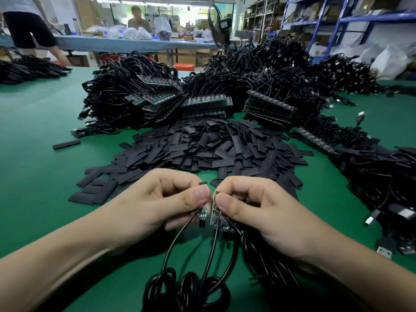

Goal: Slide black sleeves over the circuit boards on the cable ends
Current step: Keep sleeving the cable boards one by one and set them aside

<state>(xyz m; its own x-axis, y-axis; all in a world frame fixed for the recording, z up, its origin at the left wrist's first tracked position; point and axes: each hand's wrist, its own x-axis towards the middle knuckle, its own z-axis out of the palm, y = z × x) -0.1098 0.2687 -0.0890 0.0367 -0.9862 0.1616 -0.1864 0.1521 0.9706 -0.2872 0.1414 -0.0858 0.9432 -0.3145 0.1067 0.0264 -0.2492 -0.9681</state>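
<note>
Left hand [162,199] pinching one small circuit board [203,214] between thumb and curled fingers; right hand [258,210] pinching a second circuit board [217,218] likewise. The two boards are held just beside each other, above the green table [45,176]. Black cables [177,239] run from both boards down to coils [186,289] at the near edge. Loose pile of black sleeves [202,149] lies just beyond the hands. Stacked bare boards [206,104] and cable heaps [270,70] sit behind the pile. Whether a sleeve is on either held board cannot be told.
</note>
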